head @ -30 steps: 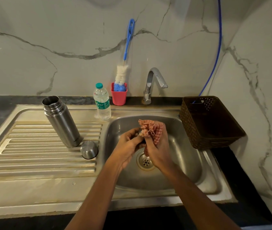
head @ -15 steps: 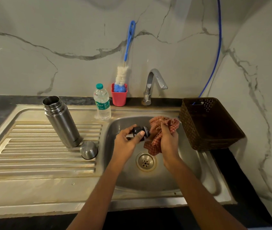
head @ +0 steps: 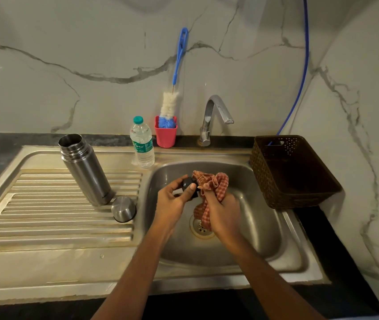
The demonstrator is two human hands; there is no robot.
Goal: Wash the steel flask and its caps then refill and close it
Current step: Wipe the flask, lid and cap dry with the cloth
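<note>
Over sink basin (head: 257,218), left hand (head: 172,202) grips half-hidden black cap (head: 187,184); right hand (head: 224,212) clutches cloth (head: 216,185).

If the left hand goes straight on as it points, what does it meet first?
Most likely the checked cloth bunched in the right hand: the black cap that the left hand grips points at it, close or touching; depth unclear.

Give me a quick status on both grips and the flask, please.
Left grip holds black cap; right grip holds checked cloth. Flask open on drainboard. Nothing in the way.
</note>
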